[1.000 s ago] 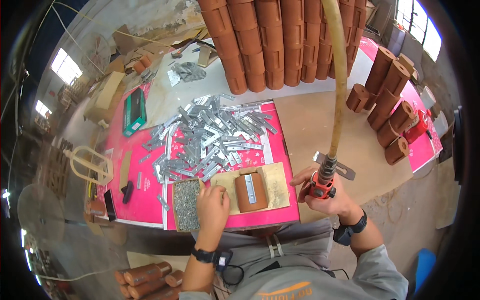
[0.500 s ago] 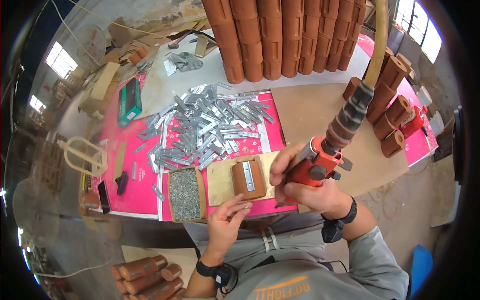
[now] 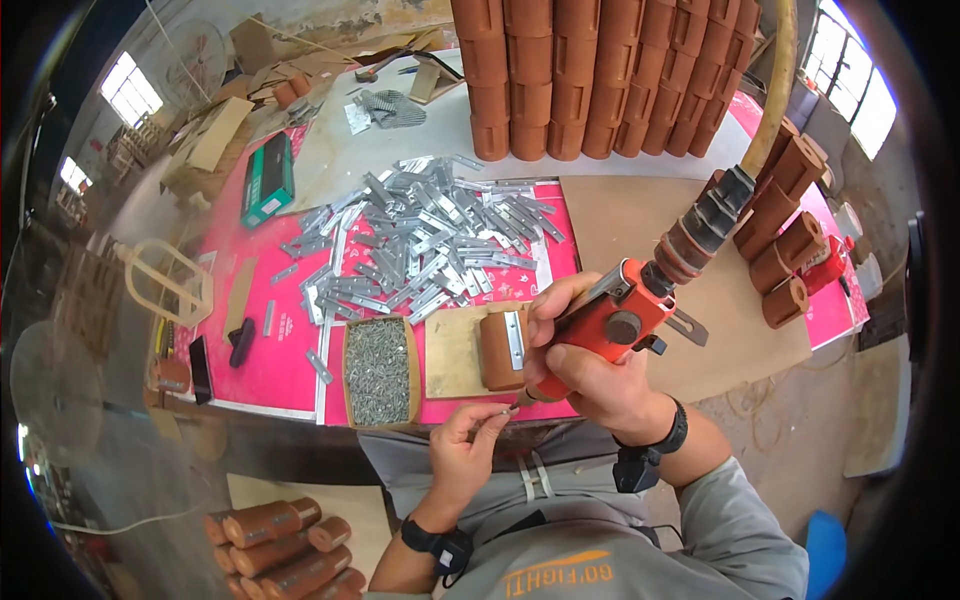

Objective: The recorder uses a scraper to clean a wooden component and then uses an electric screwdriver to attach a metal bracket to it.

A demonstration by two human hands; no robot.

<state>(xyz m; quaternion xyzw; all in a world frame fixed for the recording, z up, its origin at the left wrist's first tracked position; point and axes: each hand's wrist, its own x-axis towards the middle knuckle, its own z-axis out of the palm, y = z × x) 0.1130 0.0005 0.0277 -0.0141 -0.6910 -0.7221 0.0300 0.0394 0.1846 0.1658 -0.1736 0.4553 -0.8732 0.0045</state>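
Note:
My right hand (image 3: 605, 385) is wrapped round a red pneumatic screwdriver (image 3: 607, 315), its hose rising up and to the right. The tool's tip points down-left at my left hand (image 3: 463, 450). There, thumb and fingertips pinch a small screw (image 3: 513, 408) right at the bit. Just beyond the hands, a brown cylinder (image 3: 497, 355) lies on a pale wooden board (image 3: 450, 345), a slotted metal strip (image 3: 515, 338) along its top. Part of the cylinder is hidden behind my right hand. An open cardboard box of screws (image 3: 380, 375) stands left of the board.
Loose metal strips (image 3: 420, 235) are heaped on the pink table cover (image 3: 255, 340). Brown cylinders (image 3: 570, 85) stand stacked at the back, with more cylinders (image 3: 790, 250) at the right and others (image 3: 275, 535) low on the left. A green box (image 3: 268, 180) sits far left.
The screwdriver has come down and left, its tip now meeting my left fingertips. My left hand has shifted slightly right and down, away from the cylinder. The view has also shifted a little.

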